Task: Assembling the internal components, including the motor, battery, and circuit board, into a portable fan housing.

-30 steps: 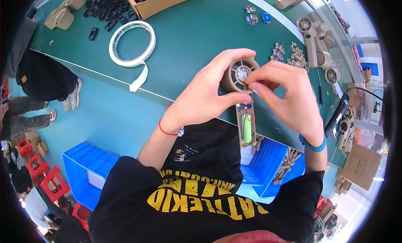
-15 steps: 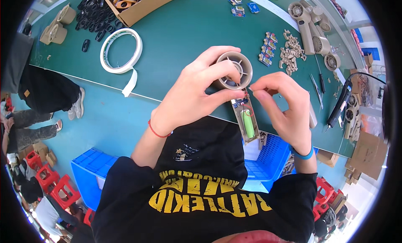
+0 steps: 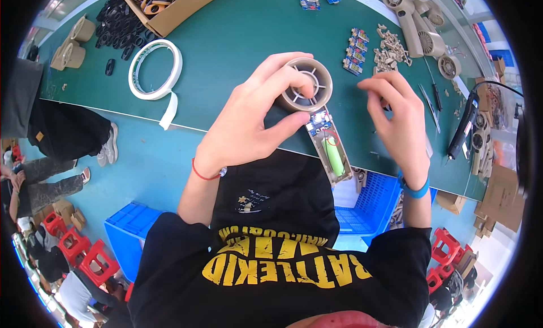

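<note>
A beige handheld fan [image 3: 324,93] is gripped in my left hand [image 3: 240,119], with fingers reaching into its round head and the thumb below the rim. Its handle slants down and right with the cover off. Inside the handle lie a small blue circuit board [image 3: 319,122], thin red wires and a green battery cell [image 3: 335,157]. My right hand [image 3: 400,116] hovers to the right of the fan, touching none of it. Its thumb and index finger are bent but apart, and I see nothing between them.
Small circuit boards [image 3: 355,52] and a heap of beige plastic pieces [image 3: 390,51] lie beyond my right hand. Tweezers [image 3: 429,106], a screwdriver [image 3: 436,96] and a black corded tool [image 3: 464,127] are farther right. A tape roll [image 3: 133,73] sits left; a carton [image 3: 169,22] stands behind.
My right hand has drawn away from the fan to the right, and its pinched fingers have parted. My left hand and the fan have shifted slightly left in the view.
</note>
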`<action>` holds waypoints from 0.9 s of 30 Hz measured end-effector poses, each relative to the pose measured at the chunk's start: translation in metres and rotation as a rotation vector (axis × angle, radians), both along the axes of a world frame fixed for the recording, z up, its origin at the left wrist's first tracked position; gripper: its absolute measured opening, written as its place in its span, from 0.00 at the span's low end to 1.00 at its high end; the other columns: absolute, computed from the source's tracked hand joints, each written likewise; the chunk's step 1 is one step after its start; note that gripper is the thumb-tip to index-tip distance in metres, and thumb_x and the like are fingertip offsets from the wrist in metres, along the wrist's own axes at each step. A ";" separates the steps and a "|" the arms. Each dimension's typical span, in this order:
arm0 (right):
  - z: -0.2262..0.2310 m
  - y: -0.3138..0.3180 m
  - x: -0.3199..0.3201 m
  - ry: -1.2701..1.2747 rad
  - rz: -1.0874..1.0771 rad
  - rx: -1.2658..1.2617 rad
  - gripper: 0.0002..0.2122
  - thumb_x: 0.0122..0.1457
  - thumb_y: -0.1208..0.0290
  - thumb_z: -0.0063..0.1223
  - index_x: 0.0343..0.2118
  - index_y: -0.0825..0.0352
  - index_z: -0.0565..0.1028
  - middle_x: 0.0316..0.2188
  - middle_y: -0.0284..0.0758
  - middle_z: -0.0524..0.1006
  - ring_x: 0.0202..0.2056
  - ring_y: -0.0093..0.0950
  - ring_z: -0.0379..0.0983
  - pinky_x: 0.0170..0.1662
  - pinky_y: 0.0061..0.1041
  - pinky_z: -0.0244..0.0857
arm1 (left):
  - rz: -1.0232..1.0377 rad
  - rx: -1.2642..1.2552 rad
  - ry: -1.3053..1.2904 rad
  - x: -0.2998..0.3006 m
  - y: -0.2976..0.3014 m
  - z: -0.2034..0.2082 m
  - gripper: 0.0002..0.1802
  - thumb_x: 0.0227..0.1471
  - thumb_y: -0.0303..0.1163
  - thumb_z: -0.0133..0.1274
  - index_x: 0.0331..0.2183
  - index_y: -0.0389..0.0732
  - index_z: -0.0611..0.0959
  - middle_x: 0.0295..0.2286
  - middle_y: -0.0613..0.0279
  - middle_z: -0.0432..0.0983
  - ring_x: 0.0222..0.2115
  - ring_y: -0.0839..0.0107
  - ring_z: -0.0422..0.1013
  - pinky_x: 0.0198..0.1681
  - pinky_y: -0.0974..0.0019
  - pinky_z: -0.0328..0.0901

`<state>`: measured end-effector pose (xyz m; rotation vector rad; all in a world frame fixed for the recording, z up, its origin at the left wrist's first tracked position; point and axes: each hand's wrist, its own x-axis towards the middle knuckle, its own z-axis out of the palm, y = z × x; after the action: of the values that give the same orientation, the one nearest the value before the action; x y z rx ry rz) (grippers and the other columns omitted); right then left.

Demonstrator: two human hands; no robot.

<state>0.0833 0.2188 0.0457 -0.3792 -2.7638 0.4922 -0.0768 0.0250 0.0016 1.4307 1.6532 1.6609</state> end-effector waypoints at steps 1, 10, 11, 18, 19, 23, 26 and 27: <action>-0.001 0.003 -0.002 0.000 -0.002 0.002 0.09 0.54 0.86 0.52 0.36 0.68 0.79 0.34 0.36 0.76 0.31 0.29 0.75 0.35 0.24 0.69 | -0.004 -0.007 0.009 -0.001 0.000 0.000 0.19 0.42 0.18 0.61 0.39 0.42 0.76 0.54 0.48 0.69 0.53 0.54 0.68 0.56 0.58 0.62; 0.012 -0.012 -0.017 -0.015 0.228 -0.077 0.08 0.52 0.79 0.60 0.37 0.65 0.81 0.34 0.34 0.76 0.32 0.28 0.74 0.35 0.24 0.68 | -0.005 0.016 0.042 0.000 0.001 -0.002 0.18 0.42 0.19 0.61 0.38 0.41 0.77 0.53 0.47 0.69 0.53 0.53 0.69 0.55 0.58 0.63; 0.017 -0.016 -0.014 0.000 0.172 -0.235 0.09 0.51 0.78 0.62 0.37 0.65 0.81 0.33 0.33 0.76 0.31 0.26 0.74 0.34 0.23 0.67 | -0.002 0.017 0.046 0.000 0.001 -0.001 0.18 0.42 0.19 0.61 0.38 0.41 0.77 0.53 0.47 0.69 0.52 0.53 0.69 0.55 0.58 0.63; 0.004 -0.040 -0.015 0.095 0.292 -0.151 0.09 0.47 0.80 0.67 0.32 0.67 0.79 0.30 0.34 0.75 0.29 0.27 0.74 0.31 0.25 0.68 | 0.024 0.001 0.056 0.002 0.001 -0.001 0.18 0.42 0.19 0.60 0.38 0.41 0.76 0.53 0.46 0.69 0.52 0.52 0.69 0.54 0.57 0.64; 0.003 -0.042 -0.016 0.095 0.286 -0.160 0.09 0.48 0.82 0.66 0.32 0.68 0.78 0.30 0.34 0.74 0.28 0.26 0.73 0.30 0.24 0.67 | 0.023 0.010 0.065 0.001 0.002 -0.001 0.18 0.41 0.19 0.60 0.38 0.41 0.76 0.53 0.46 0.69 0.52 0.51 0.69 0.54 0.57 0.64; -0.005 -0.048 -0.013 0.094 0.207 -0.276 0.08 0.49 0.85 0.61 0.32 0.69 0.75 0.30 0.34 0.72 0.26 0.24 0.69 0.28 0.22 0.64 | 0.011 0.012 0.074 0.000 0.002 -0.001 0.18 0.42 0.19 0.60 0.39 0.41 0.77 0.53 0.46 0.69 0.52 0.51 0.69 0.53 0.57 0.64; -0.011 -0.046 -0.010 0.099 0.132 -0.443 0.06 0.52 0.81 0.58 0.32 0.67 0.73 0.29 0.33 0.70 0.26 0.24 0.70 0.29 0.22 0.66 | -0.005 -0.001 0.064 0.001 0.003 -0.001 0.18 0.42 0.19 0.60 0.39 0.41 0.78 0.53 0.46 0.69 0.51 0.51 0.70 0.53 0.58 0.65; -0.013 -0.045 -0.009 0.107 0.138 -0.472 0.06 0.53 0.82 0.57 0.33 0.68 0.73 0.29 0.34 0.70 0.26 0.24 0.69 0.29 0.21 0.65 | -0.009 -0.001 0.060 0.001 0.003 -0.002 0.18 0.42 0.19 0.60 0.39 0.41 0.78 0.53 0.46 0.69 0.51 0.51 0.70 0.53 0.58 0.65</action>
<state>0.0741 0.1735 0.0327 -0.2550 -2.5596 1.1699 -0.0757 0.0279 -0.0001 1.4990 1.6769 1.6265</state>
